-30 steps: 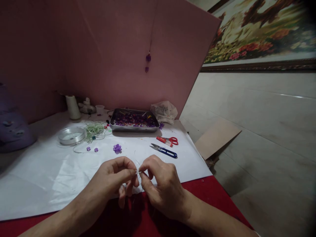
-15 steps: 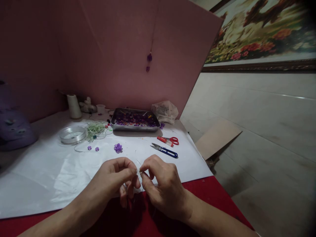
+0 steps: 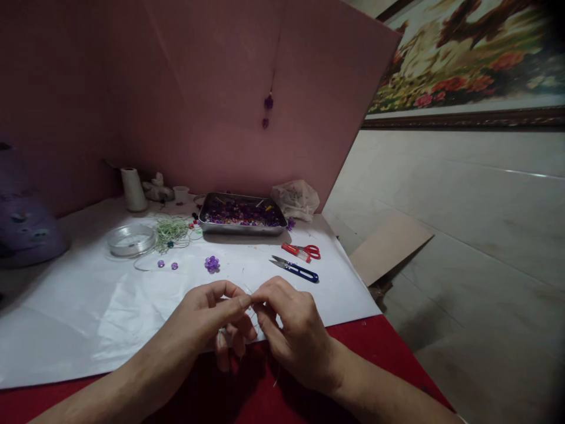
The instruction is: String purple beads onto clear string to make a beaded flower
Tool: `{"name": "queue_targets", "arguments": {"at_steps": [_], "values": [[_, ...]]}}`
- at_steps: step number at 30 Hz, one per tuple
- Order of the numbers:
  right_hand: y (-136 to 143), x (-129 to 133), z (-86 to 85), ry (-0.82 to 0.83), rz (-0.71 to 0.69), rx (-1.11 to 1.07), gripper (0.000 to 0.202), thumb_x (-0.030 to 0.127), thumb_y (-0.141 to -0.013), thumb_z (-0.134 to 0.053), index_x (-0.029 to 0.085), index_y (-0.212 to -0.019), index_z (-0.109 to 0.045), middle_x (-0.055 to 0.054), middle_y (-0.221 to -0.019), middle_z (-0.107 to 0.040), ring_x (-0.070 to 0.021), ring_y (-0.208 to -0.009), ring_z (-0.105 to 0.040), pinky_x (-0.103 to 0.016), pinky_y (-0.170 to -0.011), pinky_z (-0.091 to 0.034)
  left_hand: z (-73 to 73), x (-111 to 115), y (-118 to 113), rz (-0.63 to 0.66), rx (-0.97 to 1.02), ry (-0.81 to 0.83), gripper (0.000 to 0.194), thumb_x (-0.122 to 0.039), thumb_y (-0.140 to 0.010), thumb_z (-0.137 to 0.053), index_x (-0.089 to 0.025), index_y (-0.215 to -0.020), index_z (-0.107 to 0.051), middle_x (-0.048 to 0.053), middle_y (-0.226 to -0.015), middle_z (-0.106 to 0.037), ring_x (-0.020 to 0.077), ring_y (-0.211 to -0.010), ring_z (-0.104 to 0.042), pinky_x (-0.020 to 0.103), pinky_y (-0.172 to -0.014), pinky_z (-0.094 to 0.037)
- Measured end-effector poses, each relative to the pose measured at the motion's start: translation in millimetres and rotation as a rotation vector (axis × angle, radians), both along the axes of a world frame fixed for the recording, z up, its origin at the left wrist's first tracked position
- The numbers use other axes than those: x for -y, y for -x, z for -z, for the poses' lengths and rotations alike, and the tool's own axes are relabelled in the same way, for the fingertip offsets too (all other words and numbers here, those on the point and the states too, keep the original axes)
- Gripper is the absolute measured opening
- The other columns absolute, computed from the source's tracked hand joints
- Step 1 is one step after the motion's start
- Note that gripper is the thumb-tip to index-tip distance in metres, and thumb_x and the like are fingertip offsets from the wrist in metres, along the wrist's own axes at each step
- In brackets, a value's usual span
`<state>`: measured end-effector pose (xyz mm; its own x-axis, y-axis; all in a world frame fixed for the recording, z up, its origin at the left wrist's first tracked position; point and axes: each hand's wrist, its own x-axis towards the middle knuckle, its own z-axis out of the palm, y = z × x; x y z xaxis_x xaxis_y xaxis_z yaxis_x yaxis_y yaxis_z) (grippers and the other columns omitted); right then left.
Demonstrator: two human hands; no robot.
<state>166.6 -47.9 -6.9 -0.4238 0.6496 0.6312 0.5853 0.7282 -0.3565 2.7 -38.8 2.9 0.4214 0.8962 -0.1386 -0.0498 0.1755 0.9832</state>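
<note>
Over the front edge of the white sheet, my left hand (image 3: 212, 318) pinches a thin clear thread (image 3: 255, 315) between thumb and forefinger, its other fingers curled below. My right hand (image 3: 291, 327) meets it from the right, thumb and forefinger also closed on the thread. The fingertips touch or nearly touch, and any small piece between them is hidden. Loose thread ends stick up above the fingers. Beyond the hands lie a purple bead flower (image 3: 212, 264) and blue thread snips (image 3: 295, 269).
A metal tray (image 3: 242, 229) of purple beads stands at the back, beside a plastic bag (image 3: 295, 199). Red scissors (image 3: 312, 252) lie to its right front. Further left are a clear spool (image 3: 131, 241), green threads (image 3: 171, 231), a thread cone (image 3: 133, 190) and two purple beads (image 3: 168, 265).
My left fingertips have moved slightly right, closing the small gap to my right fingertips. A thread end now shows below my right hand.
</note>
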Motion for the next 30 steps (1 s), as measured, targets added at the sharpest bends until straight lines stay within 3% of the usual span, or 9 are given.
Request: {"name": "queue_targets", "arguments": {"at_steps": [4,9,16,23,30], "values": [[0.3,1.1,-1.3,-0.012,-0.018,-0.035,0.015,0.009,-0.086,-0.045,0.014,-0.093,-0.056,-0.005,-0.079,-0.059,-0.0147,-0.071,-0.055,-0.026,-0.061,-0.042,1.6,-0.3,0.3,0.0,0.022,0.016,0.015,-0.03,-0.079,-0.056,-0.016,-0.072,-0.054,0.003,-0.06,-0.066,0.0128,-0.044,-0.057,0.02,-0.035,-0.043],[0.4,2.0,-1.7,-0.034,-0.005,-0.055,0.013,0.008,-0.085,-0.045,0.015,-0.087,-0.057,-0.004,-0.075,-0.058,-0.0148,-0.071,-0.055,-0.025,-0.06,-0.042,-0.5,1.0,-0.1,-0.026,0.096,0.098,0.003,-0.021,-0.079,-0.052,-0.017,-0.079,-0.053,0.004,-0.063,-0.068,0.0144,-0.049,-0.059,0.021,-0.039,-0.045],[-0.8,1.3,-0.2,-0.014,0.0,-0.03,0.012,0.009,-0.084,-0.049,0.015,-0.088,-0.059,-0.005,-0.083,-0.058,-0.014,-0.074,-0.056,-0.024,-0.061,-0.043,2.9,-1.7,0.9,0.016,0.044,0.027,0.018,-0.031,-0.078,-0.058,-0.015,-0.069,-0.054,0.004,-0.059,-0.066,0.014,-0.044,-0.058,0.021,-0.036,-0.045],[-0.3,2.1,-1.1,-0.029,0.0,-0.034,0.013,0.009,-0.084,-0.048,0.016,-0.089,-0.059,-0.005,-0.082,-0.059,-0.0142,-0.074,-0.057,-0.025,-0.062,-0.043,3.6,-0.8,1.1,-0.007,0.061,0.041,0.01,-0.022,-0.077,-0.056,-0.016,-0.07,-0.054,0.004,-0.064,-0.067,0.0143,-0.049,-0.06,0.021,-0.037,-0.046],[-0.5,2.7,-1.7,-0.024,-0.012,-0.02,0.016,0.007,-0.081,-0.047,0.016,-0.089,-0.058,-0.005,-0.082,-0.059,-0.0143,-0.073,-0.057,-0.025,-0.06,-0.044,2.8,-2.8,3.3,-0.035,0.219,0.162,0.006,-0.019,-0.076,-0.055,-0.017,-0.07,-0.055,0.001,-0.065,-0.06,0.0126,-0.052,-0.057,0.019,-0.038,-0.045]]}}
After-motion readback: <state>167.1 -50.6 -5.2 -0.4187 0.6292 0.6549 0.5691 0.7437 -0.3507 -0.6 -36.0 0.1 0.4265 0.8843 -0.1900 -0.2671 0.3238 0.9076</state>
